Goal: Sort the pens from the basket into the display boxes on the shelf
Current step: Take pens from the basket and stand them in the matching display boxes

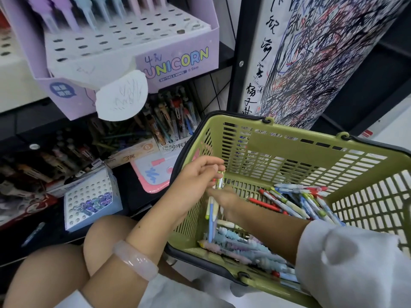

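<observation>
A green plastic basket sits in front of me with several pens heaped at its right side and pastel pens along its near wall. My left hand is inside the basket at its left wall and holds a small bunch of pens upright. My right hand reaches in just below it, fingers on the same bunch; its grip is partly hidden. On the shelf stand a purple "UNICORN" display box with a holed insert and a small blue holed box.
Lower shelf boxes hold more pens. A pink-rimmed scribble pad lies beside the basket. A scribbled test-paper board stands behind the basket. My bare knees are below the shelf. A loose pen lies at left.
</observation>
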{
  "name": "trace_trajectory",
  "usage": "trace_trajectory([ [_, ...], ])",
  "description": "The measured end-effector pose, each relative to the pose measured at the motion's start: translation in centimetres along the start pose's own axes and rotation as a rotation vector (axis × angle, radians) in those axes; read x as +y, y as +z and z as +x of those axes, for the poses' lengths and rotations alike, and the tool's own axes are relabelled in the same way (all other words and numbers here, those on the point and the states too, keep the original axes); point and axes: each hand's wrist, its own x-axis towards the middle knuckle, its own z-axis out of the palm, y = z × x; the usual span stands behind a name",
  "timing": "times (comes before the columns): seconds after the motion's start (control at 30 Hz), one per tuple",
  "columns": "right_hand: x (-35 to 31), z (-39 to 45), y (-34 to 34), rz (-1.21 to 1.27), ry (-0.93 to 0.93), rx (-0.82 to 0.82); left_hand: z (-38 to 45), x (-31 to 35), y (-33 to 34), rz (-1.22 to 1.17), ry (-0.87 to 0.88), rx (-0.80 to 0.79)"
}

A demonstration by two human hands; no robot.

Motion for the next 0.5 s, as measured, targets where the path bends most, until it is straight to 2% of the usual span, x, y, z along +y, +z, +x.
trace_trajectory([
  [0.13,-3.5,-4.4,-2.9,0.064,-0.192,-0.130,0.1,0.0,0.1,0.074,-0.038,-0.018],
  [0.27,-6.4,-9.0,-4.4,0.174,-0.462,-0.237,-0.2,0.4,1.1,0.085,-0.200,-0.170],
  [0.37,-7.4,-11.7,-3.8,0.135,-0.602,-0.217,-0.5,1.0,1.6,-0.043,-0.123,-0.173],
  [0.5,-8.5,-14.5,-2.1,0.009,-0.711,-0.213,-1.5,2.0,0.4,-0.065,-0.028,-0.157],
])
